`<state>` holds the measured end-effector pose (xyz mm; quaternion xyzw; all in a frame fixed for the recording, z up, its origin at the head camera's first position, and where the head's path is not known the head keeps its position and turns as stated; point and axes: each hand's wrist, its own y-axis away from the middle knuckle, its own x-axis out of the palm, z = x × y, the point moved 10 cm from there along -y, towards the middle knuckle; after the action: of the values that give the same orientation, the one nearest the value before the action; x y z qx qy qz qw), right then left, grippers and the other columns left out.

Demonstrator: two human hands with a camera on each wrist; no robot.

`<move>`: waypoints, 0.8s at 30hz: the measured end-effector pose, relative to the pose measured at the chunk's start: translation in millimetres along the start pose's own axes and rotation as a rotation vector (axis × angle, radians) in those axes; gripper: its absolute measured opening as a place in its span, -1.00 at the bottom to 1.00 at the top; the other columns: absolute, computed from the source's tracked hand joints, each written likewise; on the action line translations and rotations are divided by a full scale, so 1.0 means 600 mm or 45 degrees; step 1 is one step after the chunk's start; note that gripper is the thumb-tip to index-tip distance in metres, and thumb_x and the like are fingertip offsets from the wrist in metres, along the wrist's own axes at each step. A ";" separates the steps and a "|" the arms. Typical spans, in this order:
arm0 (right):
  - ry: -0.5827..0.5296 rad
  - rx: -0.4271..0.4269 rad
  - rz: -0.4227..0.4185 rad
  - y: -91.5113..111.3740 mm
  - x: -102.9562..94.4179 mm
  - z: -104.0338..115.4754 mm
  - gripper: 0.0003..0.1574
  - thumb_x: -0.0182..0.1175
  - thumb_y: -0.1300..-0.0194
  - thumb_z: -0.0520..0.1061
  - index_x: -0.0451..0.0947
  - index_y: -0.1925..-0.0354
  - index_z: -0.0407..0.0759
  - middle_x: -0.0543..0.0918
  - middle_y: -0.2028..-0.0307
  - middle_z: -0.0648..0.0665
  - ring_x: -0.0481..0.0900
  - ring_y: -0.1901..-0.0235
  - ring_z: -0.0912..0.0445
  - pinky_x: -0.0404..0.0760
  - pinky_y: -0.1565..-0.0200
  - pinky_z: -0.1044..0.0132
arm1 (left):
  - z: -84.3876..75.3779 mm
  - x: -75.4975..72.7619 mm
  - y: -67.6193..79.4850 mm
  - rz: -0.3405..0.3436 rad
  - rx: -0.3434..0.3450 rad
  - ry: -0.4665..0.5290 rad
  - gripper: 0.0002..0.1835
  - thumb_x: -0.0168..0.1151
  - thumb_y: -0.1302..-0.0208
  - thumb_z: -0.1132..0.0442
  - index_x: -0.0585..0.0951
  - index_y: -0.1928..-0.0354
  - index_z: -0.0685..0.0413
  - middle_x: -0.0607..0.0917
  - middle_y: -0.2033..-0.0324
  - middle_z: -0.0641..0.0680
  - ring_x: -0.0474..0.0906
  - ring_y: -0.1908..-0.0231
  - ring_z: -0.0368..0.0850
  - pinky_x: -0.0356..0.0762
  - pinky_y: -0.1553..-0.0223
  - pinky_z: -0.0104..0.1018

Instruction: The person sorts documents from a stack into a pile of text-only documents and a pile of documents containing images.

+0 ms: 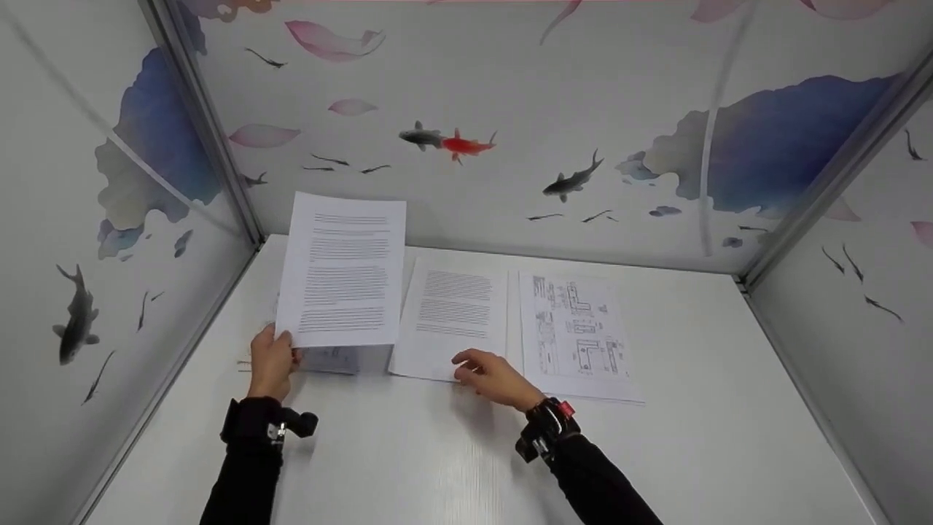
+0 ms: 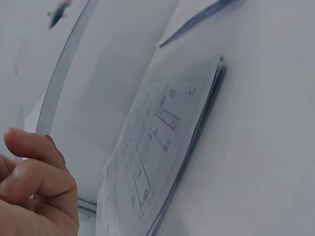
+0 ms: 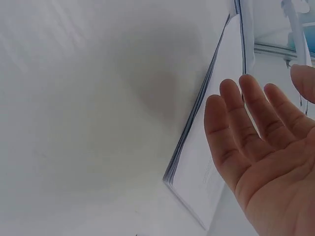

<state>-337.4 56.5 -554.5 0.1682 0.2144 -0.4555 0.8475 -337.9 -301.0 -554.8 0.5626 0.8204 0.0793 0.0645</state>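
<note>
My left hand (image 1: 271, 361) pinches the lower left corner of a printed text sheet (image 1: 342, 270), raised and tilted toward me. Beneath it lies a pile of drawing sheets (image 2: 152, 142), mostly hidden by the raised sheet in the head view but plain in the left wrist view. Over the near edge of the middle text stack (image 1: 455, 306) hovers my right hand (image 1: 496, 375), its fingers relaxed and holding nothing. In the right wrist view several layered sheets (image 3: 197, 182) show beyond its fingers.
To the right of the middle stack lies another pile of sheets with line drawings (image 1: 579, 335). White panels painted with fish and petals (image 1: 466, 146) enclose the white table (image 1: 408, 452) at the back and on both sides.
</note>
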 end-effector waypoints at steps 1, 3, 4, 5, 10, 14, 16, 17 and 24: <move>-0.063 0.019 -0.001 0.000 0.001 -0.001 -0.56 0.07 -0.47 -0.05 0.47 -0.18 -0.28 0.68 0.03 -0.28 0.66 0.06 -0.07 0.65 0.12 0.13 | -0.001 0.011 0.002 0.021 0.001 0.021 -0.62 -0.28 -0.54 0.31 0.33 -0.26 0.28 0.45 0.44 -0.01 0.39 0.58 -0.28 0.32 0.61 -0.48; -0.205 0.054 -0.002 -0.002 0.002 -0.002 -0.52 0.02 -0.50 -0.06 0.40 -0.22 -0.33 0.65 0.03 -0.38 0.67 0.05 -0.12 0.67 0.11 0.11 | -0.004 0.036 0.007 0.067 0.000 0.045 -0.64 -0.27 -0.54 0.30 0.33 -0.25 0.28 0.45 0.43 0.00 0.38 0.58 -0.27 0.28 0.62 -0.48; -0.273 0.067 -0.004 -0.003 0.002 -0.002 -0.50 0.00 -0.51 -0.06 0.37 -0.24 -0.36 0.64 0.02 -0.42 0.68 0.04 -0.12 0.68 0.09 0.10 | -0.003 0.049 0.009 0.086 -0.008 0.051 -0.64 -0.27 -0.55 0.30 0.32 -0.26 0.26 0.46 0.40 0.00 0.37 0.58 -0.27 0.27 0.61 -0.48; -0.341 0.076 -0.009 -0.004 0.002 -0.002 -0.47 -0.03 -0.53 -0.05 0.34 -0.26 -0.39 0.63 0.02 -0.44 0.68 0.03 -0.15 0.68 0.08 0.11 | -0.004 0.063 0.013 0.104 -0.007 0.054 -0.64 -0.27 -0.55 0.29 0.32 -0.27 0.25 0.47 0.38 0.00 0.37 0.57 -0.27 0.27 0.60 -0.48; -0.607 0.097 -0.045 -0.010 -0.005 -0.001 -0.38 -0.11 -0.56 0.06 0.28 -0.27 -0.43 0.59 0.00 -0.50 0.70 0.05 -0.16 0.68 0.06 0.09 | 0.005 0.128 0.030 0.172 -0.051 0.041 -0.62 -0.28 -0.57 0.27 0.30 -0.32 0.17 0.55 0.25 0.06 0.38 0.54 -0.21 0.32 0.57 -0.44; -0.680 0.110 -0.096 -0.008 -0.015 -0.004 -0.39 -0.09 -0.54 0.15 0.32 -0.31 -0.23 0.63 -0.02 -0.37 0.73 0.13 -0.08 0.70 0.13 0.12 | 0.012 0.177 0.045 0.222 -0.063 0.025 -0.61 -0.27 -0.57 0.28 0.31 -0.34 0.09 0.55 0.11 0.12 0.41 0.50 -0.18 0.34 0.53 -0.41; -0.694 0.107 -0.112 -0.006 -0.019 -0.005 -0.42 -0.06 -0.53 0.11 0.30 -0.35 -0.15 0.64 -0.04 -0.30 0.74 0.18 -0.03 0.70 0.18 0.15 | 0.015 0.198 0.052 0.250 -0.062 0.014 -0.60 -0.26 -0.56 0.28 0.31 -0.34 0.09 0.53 0.10 0.14 0.42 0.50 -0.17 0.35 0.52 -0.40; -0.697 0.105 -0.123 -0.004 -0.021 -0.005 -0.43 -0.05 -0.53 0.07 0.28 -0.38 -0.12 0.65 -0.05 -0.27 0.74 0.21 -0.02 0.70 0.20 0.16 | 0.016 0.207 0.056 0.266 -0.057 0.012 -0.61 -0.26 -0.56 0.29 0.31 -0.34 0.10 0.53 0.10 0.14 0.43 0.50 -0.17 0.36 0.51 -0.40; -0.714 0.076 -0.209 0.006 -0.046 -0.013 -0.46 -0.11 -0.55 -0.19 0.21 -0.43 -0.04 0.61 -0.15 -0.25 0.74 0.23 -0.02 0.71 0.24 0.17 | 0.020 0.241 0.065 0.319 0.001 -0.066 -0.64 -0.15 -0.53 0.29 0.36 -0.28 0.16 0.62 0.09 0.21 0.61 0.47 -0.10 0.36 0.58 -0.42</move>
<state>-349.5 81.4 -546.6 0.0429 -0.0289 -0.5573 0.8287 -351.6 -151.7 -560.9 0.6626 0.7418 0.0717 0.0751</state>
